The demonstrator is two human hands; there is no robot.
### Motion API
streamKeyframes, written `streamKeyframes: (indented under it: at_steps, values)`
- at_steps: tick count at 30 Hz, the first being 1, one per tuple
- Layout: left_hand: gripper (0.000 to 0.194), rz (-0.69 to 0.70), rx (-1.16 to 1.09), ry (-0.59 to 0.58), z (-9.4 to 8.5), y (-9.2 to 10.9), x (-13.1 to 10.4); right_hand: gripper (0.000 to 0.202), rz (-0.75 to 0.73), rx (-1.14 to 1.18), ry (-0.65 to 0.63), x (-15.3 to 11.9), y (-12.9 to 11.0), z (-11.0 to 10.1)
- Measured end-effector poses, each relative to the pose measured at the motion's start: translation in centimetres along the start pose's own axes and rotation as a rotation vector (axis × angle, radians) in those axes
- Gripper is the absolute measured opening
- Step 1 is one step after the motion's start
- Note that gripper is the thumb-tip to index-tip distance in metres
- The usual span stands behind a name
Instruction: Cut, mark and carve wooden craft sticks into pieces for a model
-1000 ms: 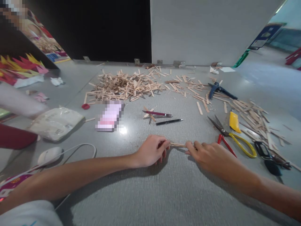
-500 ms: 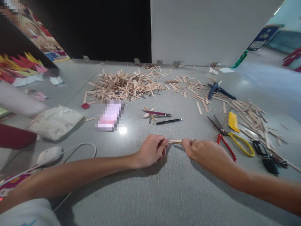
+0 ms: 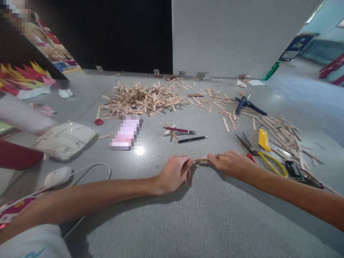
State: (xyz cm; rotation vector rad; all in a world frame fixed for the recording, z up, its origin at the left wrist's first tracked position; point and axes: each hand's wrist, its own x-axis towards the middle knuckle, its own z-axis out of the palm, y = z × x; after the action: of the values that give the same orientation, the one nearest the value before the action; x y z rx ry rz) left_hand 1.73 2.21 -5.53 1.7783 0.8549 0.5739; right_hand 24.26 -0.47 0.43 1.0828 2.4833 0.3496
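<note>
Bridging both grips, low over the tabletop (image 3: 188,222): thin wooden sticks (image 3: 201,160), count unclear. Left hand (image 3: 174,173), 1: fingertips pinched closed on their left end. Right hand (image 3: 231,163), 1: fingers closed around their right end. Beyond: maroon pen (image 3: 182,130), 1; black pen (image 3: 192,139), 1. Right side: yellow-handled scissors (image 3: 256,153), 1 pair, blades parted.

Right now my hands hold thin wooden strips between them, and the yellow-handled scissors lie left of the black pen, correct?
Not quite: the head view shows the yellow-handled scissors right of the black pen. Your left hand and right hand do hold the thin wooden strips between them.
</note>
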Motion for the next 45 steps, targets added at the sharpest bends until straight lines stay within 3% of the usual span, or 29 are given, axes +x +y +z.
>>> streamKeyframes:
  at_steps: [5, 12, 17, 23, 28, 30, 33, 35, 40, 43, 45]
  values:
    - [0.043, 0.006, 0.013, -0.004, 0.0, 0.1, 0.0, 0.03, 0.148, -0.186, 0.086, -0.6, -1.3, -0.3]
    - [0.042, 0.0, 0.02, -0.009, 0.1, 0.1, 0.0, 0.02, 0.005, 0.034, 0.009, -0.1, 0.1, 0.4]
    - [0.04, 0.033, 0.042, -0.02, 0.0, -0.2, -0.1, 0.023, 0.213, -0.046, 0.066, -0.6, -1.9, 0.5]
    - [0.041, 0.076, 0.089, -0.015, 0.3, -0.3, -0.2, 0.022, -0.06, 0.039, -0.008, 0.4, 0.9, 0.7]
    - [0.036, 0.139, 0.138, 0.003, 0.6, -0.4, -0.3, 0.03, 0.156, -0.155, 0.111, -1.0, -1.4, 0.1]
    - [0.034, 0.157, 0.154, 0.014, 0.7, -0.4, -0.5, 0.031, 0.116, -0.169, 0.114, -1.1, -1.5, 0.2]
    - [0.035, 0.162, 0.168, 0.029, 0.7, -0.4, -0.6, 0.028, -0.029, -0.065, 0.073, -0.2, 0.0, 1.0]
    - [0.037, 0.155, 0.168, 0.029, 0.7, -0.5, -0.6, 0.027, -0.039, -0.019, 0.055, 0.4, 0.9, 1.6]
    - [0.044, 0.114, 0.189, 0.073, 0.1, 0.2, -0.5, 0.026, 0.066, 0.135, 0.057, -0.1, 0.7, 2.6]
    - [0.042, 0.071, 0.157, 0.118, -0.3, 0.7, -0.3, 0.018, 0.157, 0.407, 0.028, -0.9, 0.3, 2.5]
    - [0.039, 0.047, 0.097, 0.126, -0.5, 0.7, -0.1, 0.023, 0.236, 0.616, 0.02, -1.3, 0.0, 2.0]
